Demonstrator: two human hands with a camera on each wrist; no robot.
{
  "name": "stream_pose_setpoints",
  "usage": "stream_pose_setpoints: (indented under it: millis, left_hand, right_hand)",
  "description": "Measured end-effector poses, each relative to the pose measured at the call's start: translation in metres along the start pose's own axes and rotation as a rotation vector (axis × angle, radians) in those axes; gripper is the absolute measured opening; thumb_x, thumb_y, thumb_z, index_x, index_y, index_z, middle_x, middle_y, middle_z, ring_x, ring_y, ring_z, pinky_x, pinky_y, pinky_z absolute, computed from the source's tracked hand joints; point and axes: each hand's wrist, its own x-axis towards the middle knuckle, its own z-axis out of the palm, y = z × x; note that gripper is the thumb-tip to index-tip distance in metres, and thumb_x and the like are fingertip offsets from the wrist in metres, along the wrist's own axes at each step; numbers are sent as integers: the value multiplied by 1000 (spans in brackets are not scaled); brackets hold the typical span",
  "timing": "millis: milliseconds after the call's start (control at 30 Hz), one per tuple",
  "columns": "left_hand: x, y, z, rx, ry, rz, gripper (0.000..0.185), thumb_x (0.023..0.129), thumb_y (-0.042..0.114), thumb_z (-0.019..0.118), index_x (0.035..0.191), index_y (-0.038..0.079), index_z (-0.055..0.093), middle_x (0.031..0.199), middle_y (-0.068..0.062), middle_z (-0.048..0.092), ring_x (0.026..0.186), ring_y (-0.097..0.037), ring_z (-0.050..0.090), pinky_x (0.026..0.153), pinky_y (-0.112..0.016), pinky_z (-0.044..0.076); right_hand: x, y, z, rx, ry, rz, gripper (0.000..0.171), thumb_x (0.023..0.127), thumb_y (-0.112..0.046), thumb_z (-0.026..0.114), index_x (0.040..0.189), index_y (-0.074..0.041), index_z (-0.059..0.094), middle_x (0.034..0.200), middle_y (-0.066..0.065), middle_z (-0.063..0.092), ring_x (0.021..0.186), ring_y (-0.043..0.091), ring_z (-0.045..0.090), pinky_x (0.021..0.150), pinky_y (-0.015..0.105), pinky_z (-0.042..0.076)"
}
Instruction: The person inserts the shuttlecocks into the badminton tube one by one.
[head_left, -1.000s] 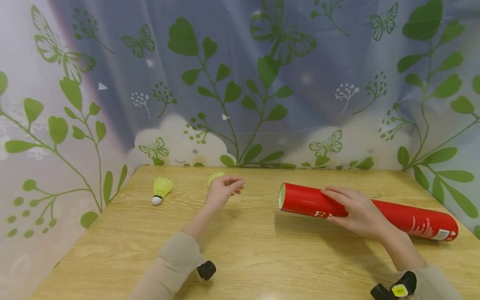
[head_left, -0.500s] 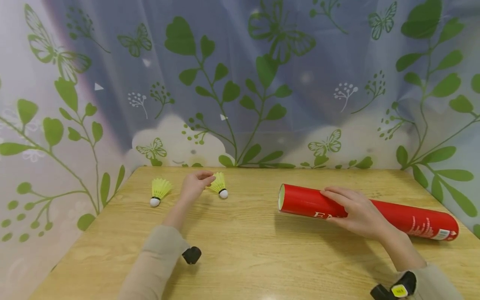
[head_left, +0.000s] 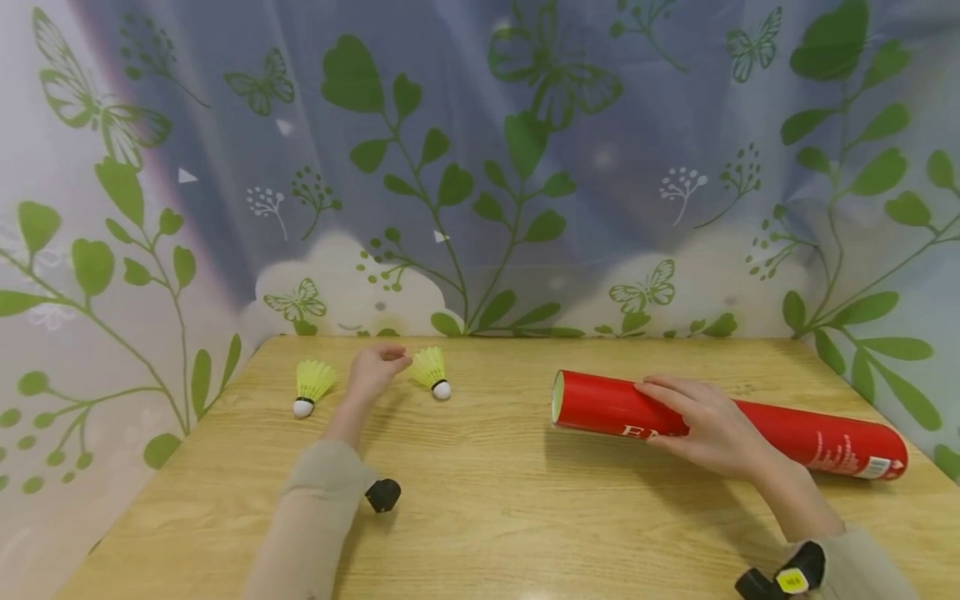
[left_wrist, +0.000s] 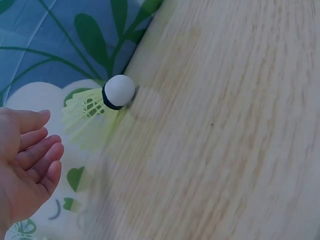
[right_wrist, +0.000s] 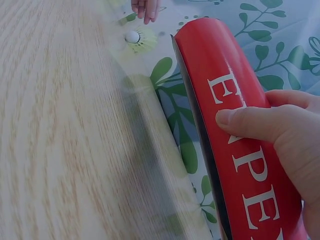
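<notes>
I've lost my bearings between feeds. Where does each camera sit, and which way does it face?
Head: on the person's head, looking forward and down at the wooden table; both forearms show, left hand, right hand.
Left wrist: looks past the left hand at a yellow shuttlecock.
Right wrist: looks along the red tube that the right hand holds.
Shared: that shuttlecock appears in all three views.

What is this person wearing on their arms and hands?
Both hands, the left hand and right hand, are bare. Each arm has a beige sleeve. A small black device sits at each wrist; the right one carries a yellow label.
</notes>
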Motion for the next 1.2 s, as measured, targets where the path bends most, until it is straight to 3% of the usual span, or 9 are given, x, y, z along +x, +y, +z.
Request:
stream_pose_setpoints:
  millis: [367, 600, 1033, 1200]
  left_hand:
    - [5, -7, 14, 124, -20, 42, 34, 88, 10, 61, 116, -9, 57, 112, -26, 59, 102, -37, 56, 84, -41, 48]
    - [4, -7, 16, 138, -56, 10, 33, 87, 13, 63, 115, -5, 60, 111, -23, 60, 100, -34, 57, 83, -40, 48]
    - [0, -5, 19, 189, -131, 73, 33, 88, 14, 62, 117, -3, 61, 111, -23, 61, 101, -34, 57, 83, -41, 48]
    - [-1, -7, 18, 176, -164, 82, 32, 89, 13, 61, 116, -3, 62, 108, -21, 62, 92, -30, 60, 78, -38, 49]
  right_hand:
    - [1, -1, 1, 0, -11, 7, 74, 58, -17, 87, 125, -8, 57, 119, 14, 59, 104, 32, 56, 80, 51, 44]
    - [0, -2, 1, -6, -12, 15, 74, 58, -18, 86, 125, -8, 57, 119, 14, 58, 104, 32, 56, 80, 52, 44]
    - [0, -3, -1, -5, -3, 10, 74, 57, -16, 87, 125, -8, 57, 119, 14, 58, 103, 32, 56, 80, 51, 45]
    - [0, -3, -1, -10, 8, 7, 74, 57, -18, 86, 124, -8, 57, 119, 13, 59, 102, 32, 57, 80, 51, 45]
